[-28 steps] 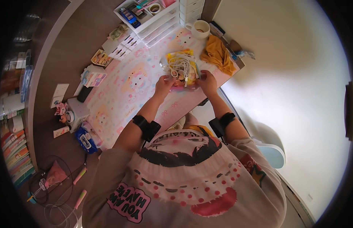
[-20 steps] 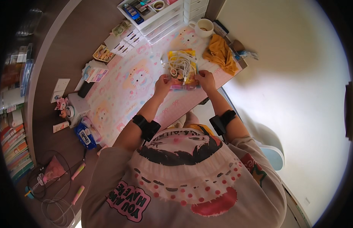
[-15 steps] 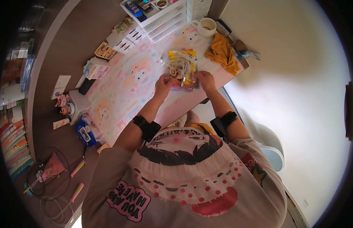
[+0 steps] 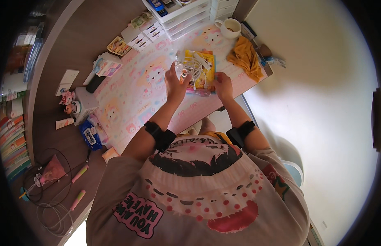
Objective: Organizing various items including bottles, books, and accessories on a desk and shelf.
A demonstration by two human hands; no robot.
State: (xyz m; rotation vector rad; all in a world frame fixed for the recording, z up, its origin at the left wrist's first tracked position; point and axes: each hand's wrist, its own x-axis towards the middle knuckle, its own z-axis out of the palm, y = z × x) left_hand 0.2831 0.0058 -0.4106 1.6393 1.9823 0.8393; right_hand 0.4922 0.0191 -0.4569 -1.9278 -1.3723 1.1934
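A bundle of white cable [image 4: 194, 65] lies loosely coiled over a flat yellow packet [image 4: 204, 80] on the desk in front of me. Clear plastic shows around the packet's left and near edges. My left hand [image 4: 176, 85] is at the left of the bundle, thumb and fingers spread apart around its edge. A white loop of cable sits between them. At the packet's right edge, my right hand [image 4: 223, 85] has its fingers bent in a pinch on that edge. The fingertips of both hands are small and partly hidden.
A mustard cloth [image 4: 245, 59] and a white mug [image 4: 229, 28] are at the far right. White drawers [image 4: 186, 22] stand at the back. Along the left are a tissue box [image 4: 108, 65], a blue wipes pack [image 4: 90, 135] and skipping-rope handles [image 4: 78, 200]. The wall [image 4: 313, 102] bounds the right.
My left hand has spread its fingers and reached up along the bundle's left side. The cable has shifted and shows more of the yellow packet. My right hand stays at the packet's edge.
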